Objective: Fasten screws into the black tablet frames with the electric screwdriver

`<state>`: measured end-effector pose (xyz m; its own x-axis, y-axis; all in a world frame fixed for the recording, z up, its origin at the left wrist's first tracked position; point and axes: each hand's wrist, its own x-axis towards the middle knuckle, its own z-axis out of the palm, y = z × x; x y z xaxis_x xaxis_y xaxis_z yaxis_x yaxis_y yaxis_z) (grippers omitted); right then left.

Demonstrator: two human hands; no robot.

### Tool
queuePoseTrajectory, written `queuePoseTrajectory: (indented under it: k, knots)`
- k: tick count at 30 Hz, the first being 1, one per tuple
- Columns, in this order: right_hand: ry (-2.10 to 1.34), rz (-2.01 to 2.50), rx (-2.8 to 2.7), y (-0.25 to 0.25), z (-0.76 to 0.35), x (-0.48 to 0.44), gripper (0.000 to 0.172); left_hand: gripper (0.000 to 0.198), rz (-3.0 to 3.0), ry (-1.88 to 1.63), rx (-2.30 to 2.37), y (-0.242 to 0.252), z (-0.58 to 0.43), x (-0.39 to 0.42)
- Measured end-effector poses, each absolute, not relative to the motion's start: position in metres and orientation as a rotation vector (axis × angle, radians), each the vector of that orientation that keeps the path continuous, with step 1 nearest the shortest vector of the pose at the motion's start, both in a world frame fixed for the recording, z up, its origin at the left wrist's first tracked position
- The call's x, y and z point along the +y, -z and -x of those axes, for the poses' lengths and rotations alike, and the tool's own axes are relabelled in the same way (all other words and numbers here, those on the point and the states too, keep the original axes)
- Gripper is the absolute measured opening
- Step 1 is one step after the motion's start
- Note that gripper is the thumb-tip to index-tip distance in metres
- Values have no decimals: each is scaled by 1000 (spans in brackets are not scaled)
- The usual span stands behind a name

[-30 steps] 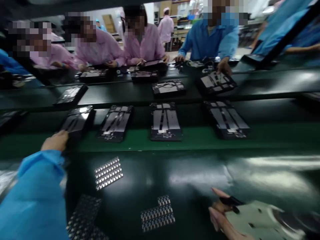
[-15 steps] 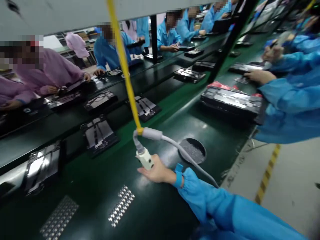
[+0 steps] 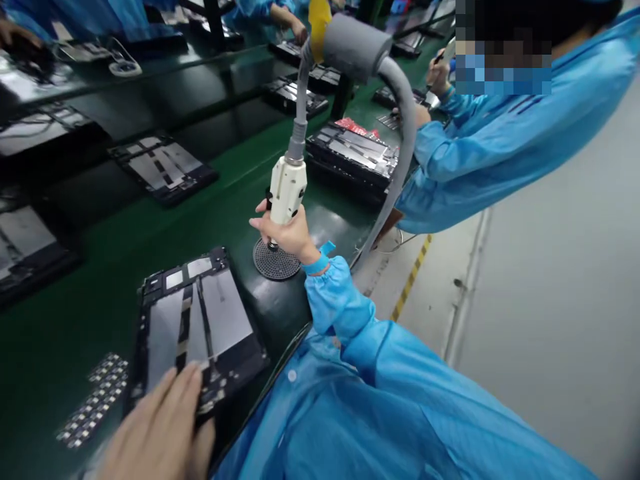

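My right hand (image 3: pixel 286 232) is wrapped around a white electric screwdriver (image 3: pixel 288 183), held nearly upright with its tip end down. Just beneath is a round black dish (image 3: pixel 273 267) with a dotted, grid-like surface; whether the tip touches it I cannot tell. A thick grey cable (image 3: pixel 405 140) loops from the top of the tool. My left hand (image 3: pixel 155 427) lies with fingers stretched out on the near edge of an uncovered tablet (image 3: pixel 227 303), whose grey battery panels and flat ribbons show. Left of it lies a sheet of small silvery pieces (image 3: pixel 97 400).
Several more uncovered tablets, one being this tablet (image 3: pixel 165 167), lie along the green bench. A stack of tablets (image 3: pixel 350 153) stands beyond the dish, by red wrapping (image 3: pixel 357 127). A co-worker in a blue smock (image 3: pixel 500 133) works at the right; others sit across.
A tablet now lies before me with my left hand on it, which was out of view. The screwdriver, earlier tilted short of the dish, is now over it. My view has turned downward.
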<state>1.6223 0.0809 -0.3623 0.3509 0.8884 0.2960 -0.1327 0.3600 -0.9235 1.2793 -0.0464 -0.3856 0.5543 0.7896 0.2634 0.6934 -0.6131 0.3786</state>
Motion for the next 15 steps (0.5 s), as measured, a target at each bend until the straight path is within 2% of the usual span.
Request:
queuePoseTrajectory:
  k: [3,7,12,15]
  knots:
    - [-813,1023,-926,375,-1626,79,45,71,-2598,-599,1185,395,-1314,-57]
    - [-817,1036,-953,385,-1620,81,51,85,-2098,-804,1642,410,-1327,-29]
    - [-809,1094,-1012,396,-1616,89,50,72,-1611,-1198,1603,429,-1354,-22]
    - [-803,1191,-1026,402,-1616,93,44,70,-1548,-1184,1671,427,-1373,-31]
